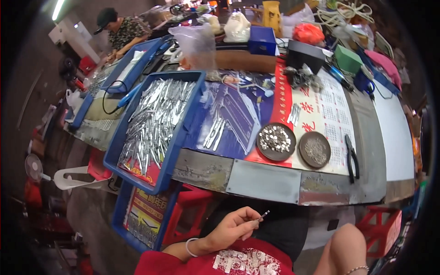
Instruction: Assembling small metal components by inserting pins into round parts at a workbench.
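My left hand (233, 225) is held low in front of my lap, below the table's front edge, with a white bracelet on its wrist. Its thumb and fingers pinch a small silver metal piece (264, 213) that points up to the right. My right forearm (344, 247) rises at the lower right; its wrist, with a beaded bracelet, meets the bottom edge and the hand itself is out of the picture. On the table above stands a blue tray (183, 137) heaped with several long silver metal parts, and two round dark dishes (276, 141) (315, 149) hold small metal bits.
Black pliers (352, 159) lie at the table's right front. A few metal strips (215, 130) rest on a blue sheet. A second blue tray (120, 206) sits below the table beside a red stool (195, 206). Another person (120, 31) works at the far left. Bags and boxes crowd the back.
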Demonstrator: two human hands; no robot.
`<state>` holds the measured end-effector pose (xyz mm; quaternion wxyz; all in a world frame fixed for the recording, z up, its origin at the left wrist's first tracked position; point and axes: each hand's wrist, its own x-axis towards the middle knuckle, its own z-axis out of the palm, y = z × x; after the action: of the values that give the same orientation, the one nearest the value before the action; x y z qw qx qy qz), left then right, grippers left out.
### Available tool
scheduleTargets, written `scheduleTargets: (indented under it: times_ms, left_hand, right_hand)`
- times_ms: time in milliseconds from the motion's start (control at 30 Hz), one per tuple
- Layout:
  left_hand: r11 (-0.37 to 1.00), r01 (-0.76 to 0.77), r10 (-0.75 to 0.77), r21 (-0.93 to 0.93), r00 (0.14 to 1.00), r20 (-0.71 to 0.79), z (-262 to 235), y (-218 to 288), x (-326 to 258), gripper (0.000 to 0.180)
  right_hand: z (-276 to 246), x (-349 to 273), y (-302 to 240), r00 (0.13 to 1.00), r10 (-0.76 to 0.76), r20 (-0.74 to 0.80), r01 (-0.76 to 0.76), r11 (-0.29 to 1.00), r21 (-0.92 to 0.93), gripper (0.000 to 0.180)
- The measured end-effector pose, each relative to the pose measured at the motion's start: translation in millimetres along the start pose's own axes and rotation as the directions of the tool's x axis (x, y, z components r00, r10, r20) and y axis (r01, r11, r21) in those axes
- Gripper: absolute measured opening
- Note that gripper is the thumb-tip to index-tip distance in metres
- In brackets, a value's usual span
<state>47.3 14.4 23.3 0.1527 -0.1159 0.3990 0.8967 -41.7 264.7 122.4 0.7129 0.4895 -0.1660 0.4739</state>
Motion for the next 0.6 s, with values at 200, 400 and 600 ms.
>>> scheduleTargets:
  times_ms: [200,400,600]
  left_hand:
    - [0.994,-0.094,0.105,0.059,0.969,-0.224,-4.1,12.7,0.1,0.009]
    - [0.948,-0.285,0.305,0.143,0.941,-0.146,-2.3,14.1,22.0,0.012]
    - [0.905,-0.377,0.397,0.2,0.915,-0.074,1.0,-3.7,26.1,0.017]
  right_hand:
    - [64.4,-17.7,-12.7,0.951,-0.242,0.193,0.278,0.941,-0.191,0.037]
    - [45.1,-119.2,-48.6,-0.49,0.839,0.237,-0.764,-0.283,-0.579,0.02]
    - [45.9,-144.0,-66.9,-0.416,0.83,0.371,-0.815,-0.159,-0.557,0.016]
